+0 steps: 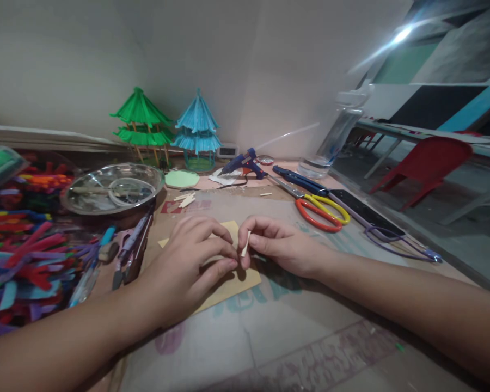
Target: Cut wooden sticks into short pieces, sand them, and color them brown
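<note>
Between the thumb and fingers of my right hand point(280, 245) is a short, pale wooden stick piece point(245, 244), held nearly upright. My left hand point(196, 258) is just beside it, thumb and fingertips drawn together; whether anything is pinched there is hidden. Under both hands lies a yellowish sheet, perhaps sandpaper point(239, 283), partly covered by them. Several similar short stick pieces point(185, 199) lie in a small pile beyond my left hand. One more stick piece point(265, 194) rests apart, farther back.
Scissors point(318, 212), a dark blue cutter point(300, 179) and a phone point(363, 212) lie to the right. A glue gun point(243, 163) and green point(141, 117) and blue point(197, 122) pagoda models stand behind. Left are a metal bowl point(75, 204) and colourful fuzzy stems point(20, 261).
</note>
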Demonstrator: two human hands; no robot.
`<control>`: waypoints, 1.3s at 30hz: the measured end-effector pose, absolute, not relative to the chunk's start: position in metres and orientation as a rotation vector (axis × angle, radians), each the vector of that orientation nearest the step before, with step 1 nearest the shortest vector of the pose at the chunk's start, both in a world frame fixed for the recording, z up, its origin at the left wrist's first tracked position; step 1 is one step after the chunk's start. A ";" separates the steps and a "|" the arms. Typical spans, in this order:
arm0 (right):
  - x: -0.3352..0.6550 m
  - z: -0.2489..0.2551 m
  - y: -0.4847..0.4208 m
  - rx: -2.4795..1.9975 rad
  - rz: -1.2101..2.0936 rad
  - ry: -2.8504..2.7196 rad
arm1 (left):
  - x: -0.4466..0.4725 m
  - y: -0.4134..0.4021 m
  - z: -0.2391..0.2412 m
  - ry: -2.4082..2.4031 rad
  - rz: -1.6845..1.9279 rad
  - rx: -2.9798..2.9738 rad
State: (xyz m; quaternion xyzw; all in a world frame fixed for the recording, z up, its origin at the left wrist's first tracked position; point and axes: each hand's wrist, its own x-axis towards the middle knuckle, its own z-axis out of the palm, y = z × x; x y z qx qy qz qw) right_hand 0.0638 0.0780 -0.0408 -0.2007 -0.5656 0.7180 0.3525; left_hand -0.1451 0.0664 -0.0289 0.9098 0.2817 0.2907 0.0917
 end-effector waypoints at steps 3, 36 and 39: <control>0.064 -0.040 0.077 -0.523 1.853 -1.485 | -0.145 0.066 -0.029 0.832 0.849 2.710; 0.066 -0.028 0.067 -0.722 0.375 -2.531 | -0.145 0.065 -0.035 1.174 0.560 2.749; 0.064 -0.029 0.066 -0.686 0.344 -2.522 | -0.146 0.064 -0.036 1.180 0.553 2.742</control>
